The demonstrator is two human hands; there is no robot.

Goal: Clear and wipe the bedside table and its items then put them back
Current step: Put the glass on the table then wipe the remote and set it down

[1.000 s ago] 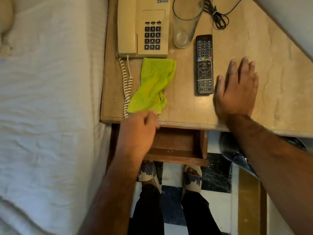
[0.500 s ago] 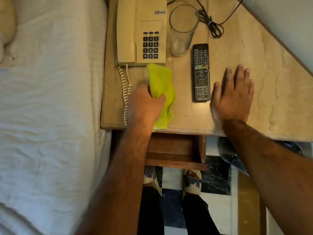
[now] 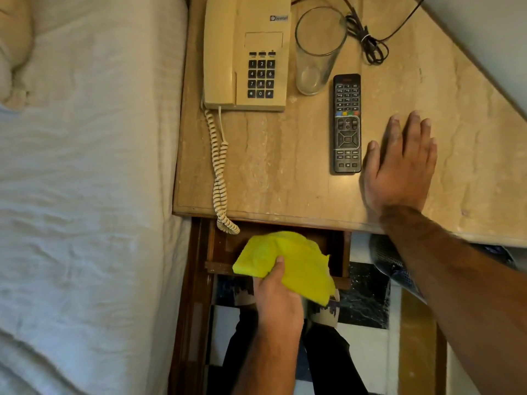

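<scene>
A beige marble-topped bedside table (image 3: 285, 166) carries a cream corded phone (image 3: 245, 52), an empty drinking glass (image 3: 316, 49) and a black remote (image 3: 347, 124). My left hand (image 3: 278, 300) grips a bunched yellow cloth (image 3: 288, 263) in front of the table, over the open wooden drawer (image 3: 219, 252). My right hand (image 3: 399, 163) lies flat with fingers apart on the tabletop, just right of the remote, holding nothing.
The phone's coiled cord (image 3: 219, 172) hangs over the table's front edge. A black cable bundle (image 3: 368, 41) lies at the back. A bed with white linen (image 3: 85, 195) borders the table's left. A dark mesh object (image 3: 390, 266) sits below the table on the right, above a checkered floor.
My left hand took hold of the yellow cloth on the tabletop and pulled it back off the table, down over the open drawer. My right hand stayed flat beside the remote.
</scene>
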